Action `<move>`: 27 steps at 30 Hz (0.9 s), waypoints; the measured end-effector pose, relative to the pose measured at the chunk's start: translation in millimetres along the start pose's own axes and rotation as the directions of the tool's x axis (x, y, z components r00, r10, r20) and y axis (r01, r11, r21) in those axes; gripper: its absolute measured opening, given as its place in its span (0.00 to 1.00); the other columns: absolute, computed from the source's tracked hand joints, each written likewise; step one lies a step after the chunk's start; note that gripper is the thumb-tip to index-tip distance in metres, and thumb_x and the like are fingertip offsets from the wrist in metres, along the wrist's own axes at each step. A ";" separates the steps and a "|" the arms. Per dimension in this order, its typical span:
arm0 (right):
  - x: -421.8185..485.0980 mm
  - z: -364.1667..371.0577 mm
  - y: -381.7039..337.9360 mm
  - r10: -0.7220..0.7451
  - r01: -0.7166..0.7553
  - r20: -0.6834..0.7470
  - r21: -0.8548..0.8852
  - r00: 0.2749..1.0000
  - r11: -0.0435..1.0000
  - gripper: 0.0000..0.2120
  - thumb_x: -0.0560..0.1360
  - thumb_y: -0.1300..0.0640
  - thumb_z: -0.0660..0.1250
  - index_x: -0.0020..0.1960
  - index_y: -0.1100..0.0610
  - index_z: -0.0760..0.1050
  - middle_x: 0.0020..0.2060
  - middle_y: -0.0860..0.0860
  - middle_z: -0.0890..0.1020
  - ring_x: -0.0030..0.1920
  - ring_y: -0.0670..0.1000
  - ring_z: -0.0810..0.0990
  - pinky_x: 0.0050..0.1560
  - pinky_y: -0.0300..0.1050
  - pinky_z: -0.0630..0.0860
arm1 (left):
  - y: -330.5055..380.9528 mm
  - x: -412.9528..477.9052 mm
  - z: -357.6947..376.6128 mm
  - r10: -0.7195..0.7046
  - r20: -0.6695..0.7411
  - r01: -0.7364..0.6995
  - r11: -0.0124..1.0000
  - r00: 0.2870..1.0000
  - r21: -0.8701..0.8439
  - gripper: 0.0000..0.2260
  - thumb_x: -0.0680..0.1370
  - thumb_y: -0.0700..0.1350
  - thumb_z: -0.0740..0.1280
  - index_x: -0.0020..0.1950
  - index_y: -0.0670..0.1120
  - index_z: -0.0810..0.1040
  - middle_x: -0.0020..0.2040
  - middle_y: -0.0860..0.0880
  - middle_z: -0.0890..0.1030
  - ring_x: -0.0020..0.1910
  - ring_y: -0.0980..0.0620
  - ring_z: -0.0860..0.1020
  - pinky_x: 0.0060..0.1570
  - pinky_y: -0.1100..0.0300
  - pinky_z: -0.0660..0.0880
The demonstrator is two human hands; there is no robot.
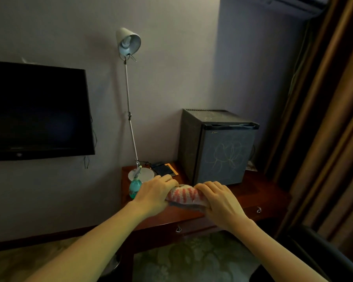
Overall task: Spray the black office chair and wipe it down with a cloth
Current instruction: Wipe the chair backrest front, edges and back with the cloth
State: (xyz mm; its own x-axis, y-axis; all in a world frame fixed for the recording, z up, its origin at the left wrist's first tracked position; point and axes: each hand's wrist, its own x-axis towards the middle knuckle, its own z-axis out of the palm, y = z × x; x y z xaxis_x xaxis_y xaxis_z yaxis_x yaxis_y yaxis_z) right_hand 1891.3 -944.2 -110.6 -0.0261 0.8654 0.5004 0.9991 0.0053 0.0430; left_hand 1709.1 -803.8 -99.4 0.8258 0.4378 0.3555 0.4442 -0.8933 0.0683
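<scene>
A bundled cloth point(184, 195) with red and white stripes lies over the dark wooden desk point(259, 192). My left hand point(154, 193) grips its left end and my right hand point(220, 201) grips its right end. A teal spray bottle point(135, 186) stands upright on the desk just left of my left hand, partly hidden by it. A black curved edge of the office chair point(322, 247) shows at the lower right, close to my right forearm.
A desk lamp point(128, 42) rises from a round base point(145, 174) behind the bottle. A mini fridge point(218, 145) stands on the desk's right part, dark items point(163, 168) beside it. A black TV point(37, 110) hangs left; brown curtains point(330, 119) hang right.
</scene>
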 end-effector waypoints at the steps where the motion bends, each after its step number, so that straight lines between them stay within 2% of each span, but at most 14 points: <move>1: 1.1 -0.4 -1.5 0.010 -0.010 0.010 0.012 1.000 1.000 0.29 0.65 0.47 0.76 0.62 0.52 0.72 0.53 0.48 0.80 0.50 0.51 0.79 0.49 0.45 0.75 | -1.7 -0.7 -1.8 0.000 0.004 0.000 1.000 1.000 -0.004 0.23 0.72 0.55 0.72 0.66 0.55 0.71 0.61 0.56 0.73 0.58 0.52 0.73 0.45 0.57 0.71; 6: 4.1 7.2 -8.0 0.020 -0.025 0.098 0.049 0.995 0.998 0.29 0.68 0.45 0.72 0.67 0.50 0.69 0.59 0.46 0.76 0.58 0.49 0.74 0.57 0.43 0.69 | -12.8 -11.7 -1.7 -0.020 0.042 0.021 1.000 0.999 -0.023 0.23 0.72 0.55 0.72 0.64 0.54 0.71 0.60 0.55 0.73 0.57 0.52 0.73 0.47 0.56 0.72; 10: 7.0 23.1 -17.3 0.007 -0.023 0.155 0.107 0.988 0.994 0.30 0.70 0.46 0.71 0.69 0.49 0.66 0.62 0.44 0.73 0.61 0.47 0.70 0.60 0.38 0.65 | -23.7 -26.2 5.8 -0.057 0.079 0.059 0.998 0.995 -0.032 0.22 0.72 0.55 0.71 0.64 0.54 0.72 0.60 0.55 0.74 0.57 0.52 0.74 0.50 0.54 0.75; 19: 32.8 77.2 -17.9 -0.079 0.040 0.198 0.196 0.977 0.980 0.27 0.70 0.45 0.71 0.66 0.47 0.67 0.60 0.43 0.73 0.59 0.45 0.71 0.56 0.36 0.67 | -53.6 -45.0 27.5 -0.213 0.111 0.215 0.977 0.971 -0.009 0.19 0.73 0.49 0.70 0.63 0.53 0.72 0.59 0.54 0.73 0.56 0.52 0.74 0.49 0.52 0.76; 23: 54.2 111.2 -15.6 -0.057 0.009 0.206 0.226 0.977 0.974 0.26 0.69 0.48 0.71 0.65 0.48 0.68 0.60 0.43 0.73 0.58 0.45 0.71 0.54 0.35 0.67 | -85.5 -32.4 50.6 -0.225 0.137 0.231 0.973 0.965 -0.023 0.20 0.72 0.50 0.70 0.63 0.53 0.71 0.59 0.55 0.73 0.56 0.52 0.74 0.49 0.51 0.77; 27: 87.2 166.1 -10.3 -0.013 -0.045 0.247 0.228 0.969 0.973 0.25 0.68 0.48 0.72 0.62 0.50 0.71 0.56 0.46 0.76 0.56 0.48 0.74 0.51 0.40 0.71 | -138.4 -6.3 92.0 -0.211 0.172 0.223 0.974 0.962 -0.047 0.19 0.72 0.51 0.70 0.61 0.53 0.72 0.57 0.55 0.73 0.55 0.52 0.74 0.47 0.52 0.77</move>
State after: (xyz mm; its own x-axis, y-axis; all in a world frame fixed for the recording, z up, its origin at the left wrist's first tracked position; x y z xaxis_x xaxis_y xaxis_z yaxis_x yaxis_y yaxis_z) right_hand 1884.4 -785.6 -211.1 -0.0296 0.9621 0.2711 0.9808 0.0803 -0.1779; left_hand 1674.4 -673.6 -196.9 0.7604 0.6276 0.1670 0.5999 -0.7773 0.1898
